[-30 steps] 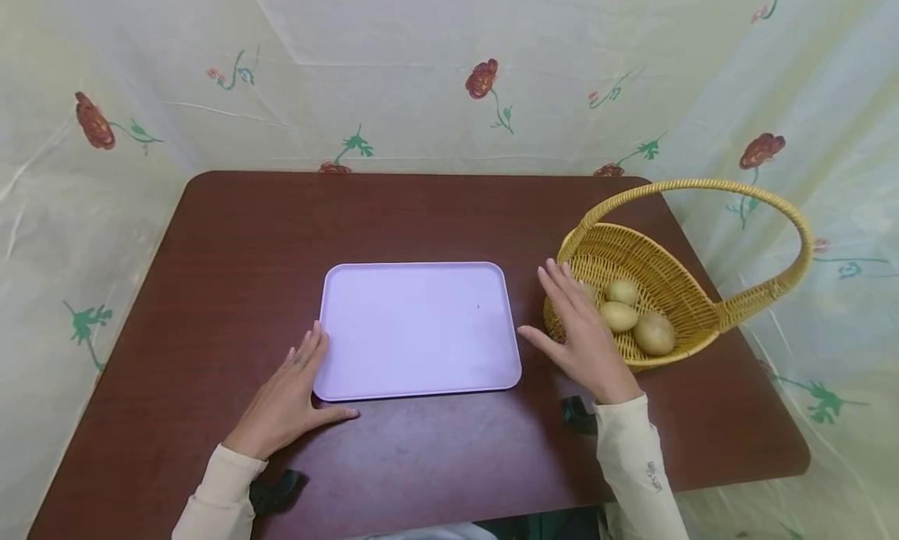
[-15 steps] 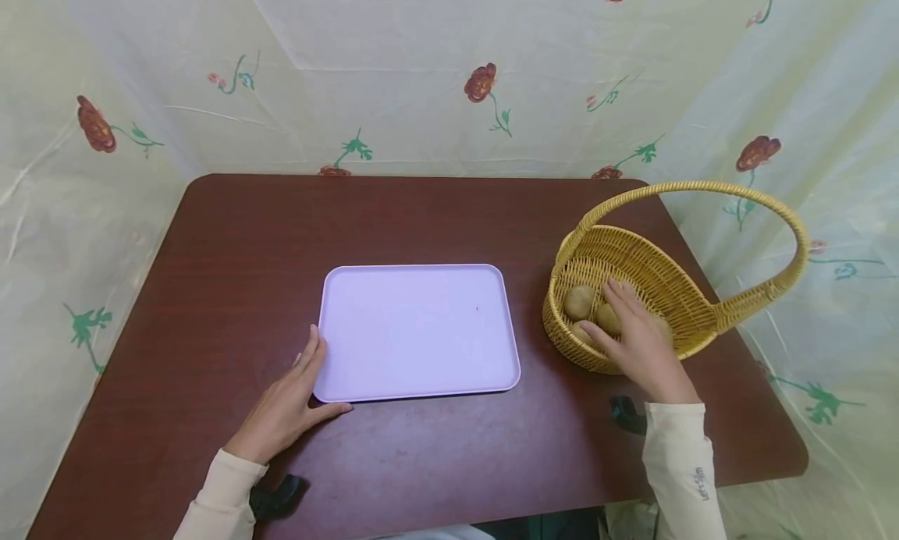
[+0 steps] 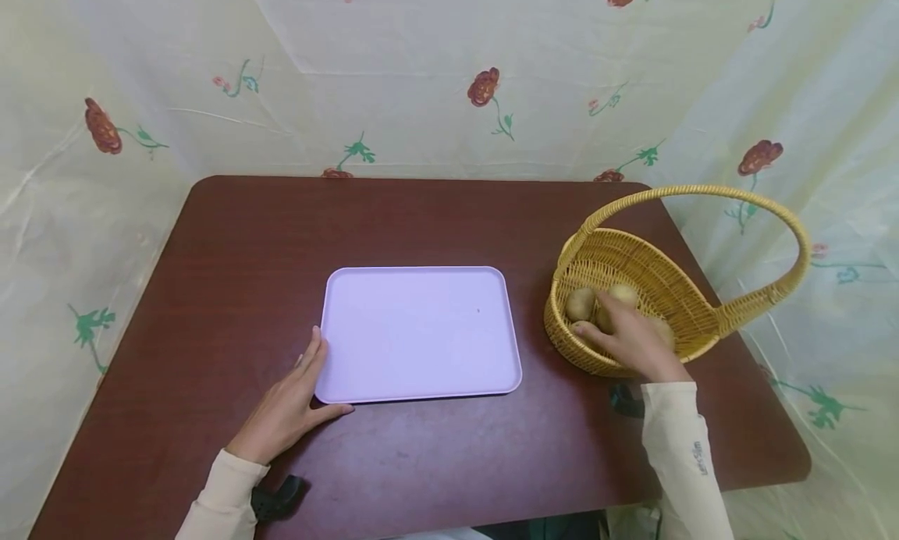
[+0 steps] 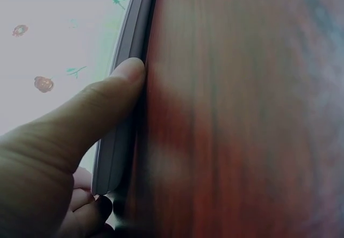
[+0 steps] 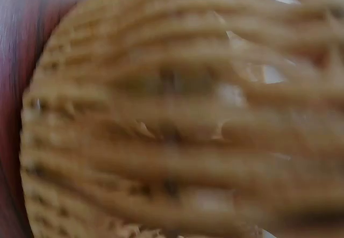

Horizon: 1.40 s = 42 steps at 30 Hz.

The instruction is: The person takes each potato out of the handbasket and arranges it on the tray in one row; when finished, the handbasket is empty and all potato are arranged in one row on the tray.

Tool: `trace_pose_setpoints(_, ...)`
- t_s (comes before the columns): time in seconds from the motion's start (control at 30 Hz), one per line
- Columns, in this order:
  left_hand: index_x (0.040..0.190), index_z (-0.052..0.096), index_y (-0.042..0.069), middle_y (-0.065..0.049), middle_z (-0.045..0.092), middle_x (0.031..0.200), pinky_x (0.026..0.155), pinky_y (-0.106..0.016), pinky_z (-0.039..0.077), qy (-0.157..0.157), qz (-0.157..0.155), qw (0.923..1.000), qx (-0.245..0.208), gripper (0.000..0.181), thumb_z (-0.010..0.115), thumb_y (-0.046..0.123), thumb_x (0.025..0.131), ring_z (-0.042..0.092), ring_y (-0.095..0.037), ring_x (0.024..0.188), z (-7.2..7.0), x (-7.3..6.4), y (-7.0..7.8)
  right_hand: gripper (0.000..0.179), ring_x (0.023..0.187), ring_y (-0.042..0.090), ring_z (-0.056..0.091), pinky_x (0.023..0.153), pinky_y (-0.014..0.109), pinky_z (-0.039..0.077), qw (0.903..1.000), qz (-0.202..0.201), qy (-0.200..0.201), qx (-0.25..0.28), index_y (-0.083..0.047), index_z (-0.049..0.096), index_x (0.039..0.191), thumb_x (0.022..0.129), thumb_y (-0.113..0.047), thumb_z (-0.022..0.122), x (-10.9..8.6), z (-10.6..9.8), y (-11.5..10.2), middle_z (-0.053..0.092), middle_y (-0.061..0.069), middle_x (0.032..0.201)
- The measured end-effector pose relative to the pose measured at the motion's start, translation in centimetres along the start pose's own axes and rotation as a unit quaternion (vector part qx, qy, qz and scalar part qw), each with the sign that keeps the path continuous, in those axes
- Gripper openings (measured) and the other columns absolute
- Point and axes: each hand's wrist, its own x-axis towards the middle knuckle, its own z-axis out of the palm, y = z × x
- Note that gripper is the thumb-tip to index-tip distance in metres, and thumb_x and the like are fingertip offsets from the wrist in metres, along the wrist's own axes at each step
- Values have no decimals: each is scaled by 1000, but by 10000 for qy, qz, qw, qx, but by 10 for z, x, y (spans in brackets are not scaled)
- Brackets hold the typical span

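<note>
A lilac tray (image 3: 421, 333) lies on the brown table. My left hand (image 3: 281, 411) is at its near left corner, fingers straight along the left side, thumb by the front edge. In the left wrist view, the thumb (image 4: 115, 90) touches the tray's rim (image 4: 126, 50). On the right, my right hand (image 3: 639, 341) reaches down into a wicker basket (image 3: 653, 251) over several potatoes. One potato (image 3: 602, 320) shows between its thumb and forefinger; the other fingertips are hidden, so I cannot tell whether it grips. Another potato (image 3: 580, 303) sits left of the hand.
The basket's tall handle (image 3: 702, 190) arches over it and leans out past the table's right edge. A flowered cloth (image 3: 421, 79) hangs behind the table (image 3: 393, 220). Blurred basket weave (image 5: 161, 109) fills the right wrist view.
My right hand has moved right from beside the basket's left rim down into it, and its fingers have bent down among the potatoes. The left hand stays at the tray.
</note>
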Motion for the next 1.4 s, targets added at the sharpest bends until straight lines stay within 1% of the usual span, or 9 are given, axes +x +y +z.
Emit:
trace_pose_setpoints(0.13, 152, 13, -1, -18, 4, 160, 103, -58, 33, 15, 20, 10000, 21, 111, 81, 42, 74, 27, -49, 136, 1, 1, 0, 70, 128, 46, 42, 103, 57, 34, 9993, -313, -121, 188, 3, 33, 146, 93, -32, 63, 12, 7, -3, 39, 28, 144)
trace_pose_setpoints(0.33, 151, 14, -2, -18, 5, 160, 104, -58, 34, 52, 73, 10000, 17, 111, 81, 42, 74, 28, -48, 136, 2, 0, -1, 58, 124, 51, 43, 95, 62, 40, 9978, -449, -156, -458, 2, 42, 141, 92, -21, 62, 24, 15, -7, 39, 33, 140)
trace_pose_setpoints(0.57, 151, 16, -2, -19, 5, 159, 104, -57, 34, 78, 88, 9999, 6, 109, 81, 40, 74, 28, -46, 137, 3, -1, 1, 40, 101, 49, 59, 80, 57, 50, 9971, -485, 473, -333, 0, 57, 128, 88, -3, 63, 27, 16, -7, 52, 31, 126)
trace_pose_setpoints(0.77, 151, 15, -2, -18, 6, 159, 104, -57, 33, 88, 75, 9999, 17, 111, 82, 40, 73, 27, -46, 137, 2, -1, 1, 34, 104, 47, 60, 86, 56, 49, 9932, -792, 809, -289, 1, 62, 120, 87, 3, 62, 27, 16, -4, 57, 31, 122)
trace_pose_setpoints(0.87, 151, 14, -2, -18, 6, 159, 104, -57, 34, 87, 67, 9999, 16, 111, 82, 39, 73, 26, -45, 138, 2, -1, 2, 35, 105, 48, 59, 89, 56, 47, 9876, -906, 1247, -285, 2, 64, 120, 85, 3, 63, 24, 11, -9, 58, 31, 122)
trace_pose_setpoints(1.03, 151, 15, -2, -19, 6, 159, 103, -56, 35, 132, 86, 9999, 40, 111, 83, 38, 73, 26, -43, 138, 1, -2, 1, 43, 105, 48, 59, 82, 55, 50, 9738, -884, 2093, -115, -3, 62, 127, 84, 2, 68, 7, -9, -41, 54, 26, 132)
trace_pose_setpoints(1.2, 151, 15, -2, -19, 6, 159, 103, -56, 35, 156, 79, 9998, 67, 111, 83, 37, 73, 26, -42, 139, 1, -2, 1, 51, 110, 40, 60, 83, 50, 52, 9471, -1653, 2745, 164, -7, 62, 129, 80, 3, 73, -2, -15, -87, 54, 19, 136)
trace_pose_setpoints(1.3, 151, 15, -2, -19, 7, 159, 103, -56, 35, 156, 69, 9998, 69, 111, 83, 38, 73, 26, -42, 139, 1, -1, 1, 50, 112, 34, 61, 84, 45, 52, 9407, -2123, 2638, 207, -8, 62, 128, 80, 0, 74, 2, -3, -106, 55, 17, 136)
trace_pose_setpoints(1.4, 151, 15, -2, -19, 6, 159, 103, -55, 35, 142, 58, 9999, 64, 111, 82, 39, 73, 26, -42, 139, 1, -1, 1, 47, 112, 33, 61, 84, 42, 53, 9470, -2346, 2182, 238, -10, 63, 129, 83, -3, 73, 10, 18, -114, 55, 16, 136)
